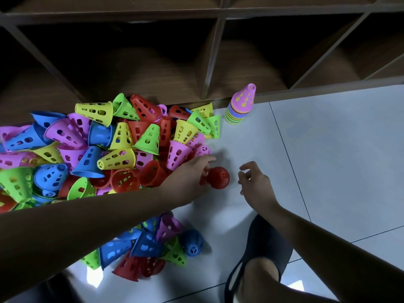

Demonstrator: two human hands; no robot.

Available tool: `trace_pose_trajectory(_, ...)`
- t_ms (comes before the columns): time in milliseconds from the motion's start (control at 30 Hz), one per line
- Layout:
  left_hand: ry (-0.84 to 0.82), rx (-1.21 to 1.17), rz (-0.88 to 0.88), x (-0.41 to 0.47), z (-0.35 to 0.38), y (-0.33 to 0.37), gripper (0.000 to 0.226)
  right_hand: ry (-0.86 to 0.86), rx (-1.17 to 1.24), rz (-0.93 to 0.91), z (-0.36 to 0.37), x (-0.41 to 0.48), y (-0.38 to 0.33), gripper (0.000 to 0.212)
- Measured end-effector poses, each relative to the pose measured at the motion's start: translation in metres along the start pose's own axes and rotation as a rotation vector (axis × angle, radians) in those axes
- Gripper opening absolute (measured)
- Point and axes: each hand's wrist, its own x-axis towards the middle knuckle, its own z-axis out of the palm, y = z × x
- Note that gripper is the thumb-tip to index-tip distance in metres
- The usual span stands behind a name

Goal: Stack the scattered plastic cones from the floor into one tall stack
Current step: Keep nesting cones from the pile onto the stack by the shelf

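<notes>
A big heap of perforated plastic cones (pixel 91 145) in red, blue, green, yellow and pink covers the floor at the left. A short stack of cones (pixel 240 106), topped by a pink one, stands upright by the shelf's base. My left hand (pixel 194 173) reaches across from the left and pinches a red cone (pixel 218 178) lying at the heap's right edge. My right hand (pixel 255 182) hovers just right of that cone with loosely curled fingers and holds nothing.
A dark wooden shelf unit (pixel 209 62) with open compartments runs along the back. More loose cones (pixel 153 243) lie under my left forearm. A foot in a black shoe (pixel 262 254) rests on the pale floor tiles (pixel 328 160) at the lower right.
</notes>
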Motion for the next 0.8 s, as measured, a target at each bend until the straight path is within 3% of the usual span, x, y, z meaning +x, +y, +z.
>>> trace_pose_trajectory(100, 0.012, 0.199, 0.086, -0.004, -0.001, -0.011, 0.046, 0.024, -0.067, -0.138, 0.0, -0.01, -0.004, 0.003)
trace_pose_trajectory(167, 0.002, 0.311, 0.153, -0.007, -0.003, -0.013, 0.042, -0.037, -0.099, -0.259, 0.004, -0.02, -0.009, 0.012)
trace_pose_trajectory(367, 0.041, 0.554, 0.225, -0.004, -0.011, -0.014, 0.053, -0.526, -0.392, -0.508, 0.021, -0.059, -0.016, 0.026)
trace_pose_trajectory(500, 0.031, 0.618, 0.22, -0.006, -0.014, -0.014, 0.052, -0.711, -0.53, -0.683, 0.032, -0.074, -0.011, 0.046)
trace_pose_trajectory(633, 0.013, 0.611, 0.176, -0.008, -0.015, -0.009, 0.044, -0.761, -0.587, -0.887, 0.047, -0.08, 0.001, 0.052)
trace_pose_trajectory(800, -0.061, 0.577, 0.072, -0.007, -0.016, -0.007, 0.027, -0.687, -0.666, -1.068, 0.061, -0.079, 0.01, 0.032)
